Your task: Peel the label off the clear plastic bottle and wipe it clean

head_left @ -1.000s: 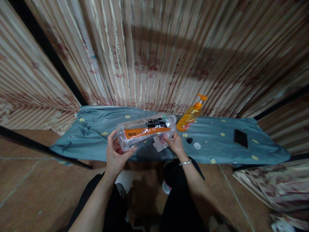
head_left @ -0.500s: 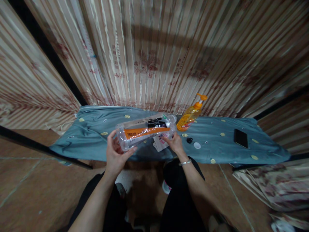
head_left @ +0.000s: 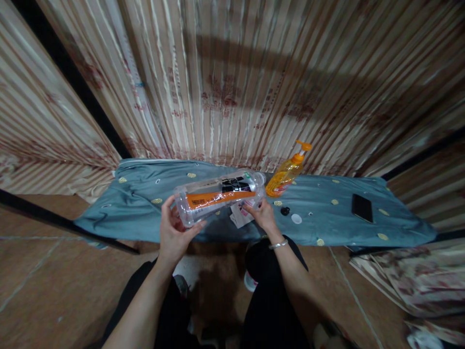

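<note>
A large clear plastic bottle (head_left: pixel 218 195) with an orange, white and black label lies tilted on its side above the cloth, its neck to the right. Around its base curl the fingers of my left hand (head_left: pixel 176 232). My right hand (head_left: pixel 263 213), with a silver bangle at the wrist, grips the bottle near its shoulder; its fingertips are partly hidden. Just below the bottle, by my right fingers, is a white paper or packet (head_left: pixel 241 217) with pink print; I cannot tell whether those fingers touch it. Right of the bottle neck stands a yellow pump bottle (head_left: pixel 285 177).
A blue-green cloth (head_left: pixel 134 203) with yellow motifs covers the narrow surface. A small black cap-like piece (head_left: pixel 285 211) and a white round cap (head_left: pixel 296 219) lie right of my hand. Farther right rests a black phone (head_left: pixel 362 208). Striped curtains (head_left: pixel 232 72) hang behind.
</note>
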Demonstrator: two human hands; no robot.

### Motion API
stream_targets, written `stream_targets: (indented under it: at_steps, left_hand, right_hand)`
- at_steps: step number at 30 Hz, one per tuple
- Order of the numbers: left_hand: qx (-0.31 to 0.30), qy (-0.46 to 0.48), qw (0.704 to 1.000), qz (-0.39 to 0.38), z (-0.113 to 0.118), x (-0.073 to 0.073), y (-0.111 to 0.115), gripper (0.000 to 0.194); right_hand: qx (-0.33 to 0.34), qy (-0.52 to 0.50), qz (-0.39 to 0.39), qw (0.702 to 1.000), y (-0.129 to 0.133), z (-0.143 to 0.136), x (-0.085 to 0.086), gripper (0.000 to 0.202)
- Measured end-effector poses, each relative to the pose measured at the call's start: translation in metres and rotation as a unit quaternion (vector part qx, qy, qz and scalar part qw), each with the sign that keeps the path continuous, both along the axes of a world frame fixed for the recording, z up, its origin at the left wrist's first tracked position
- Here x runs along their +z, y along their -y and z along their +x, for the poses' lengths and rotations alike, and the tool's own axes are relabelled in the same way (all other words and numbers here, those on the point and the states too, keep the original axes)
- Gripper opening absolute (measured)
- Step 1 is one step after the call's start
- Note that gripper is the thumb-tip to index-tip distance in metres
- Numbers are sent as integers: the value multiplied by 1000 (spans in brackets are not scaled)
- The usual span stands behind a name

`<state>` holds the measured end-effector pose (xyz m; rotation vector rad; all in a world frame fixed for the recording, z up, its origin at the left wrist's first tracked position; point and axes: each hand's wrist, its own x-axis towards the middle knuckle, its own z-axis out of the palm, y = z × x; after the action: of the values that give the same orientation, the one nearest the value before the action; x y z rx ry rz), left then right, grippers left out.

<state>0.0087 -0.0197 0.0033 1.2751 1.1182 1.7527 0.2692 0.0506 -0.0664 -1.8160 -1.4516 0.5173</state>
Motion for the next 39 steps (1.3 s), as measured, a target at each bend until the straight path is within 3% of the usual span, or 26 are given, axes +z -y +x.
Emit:
stream_targets:
  at_steps: [30, 39]
  left_hand:
    - [1, -7, 1000, -1, -1, -2, -1, 81]
    - [9, -6, 1000, -4, 0, 0, 0, 82]
  right_hand:
    - [-8, -4, 5, 1000, -2, 2, -5, 58]
    - [-9, 9, -4, 1000, 0, 0, 0, 59]
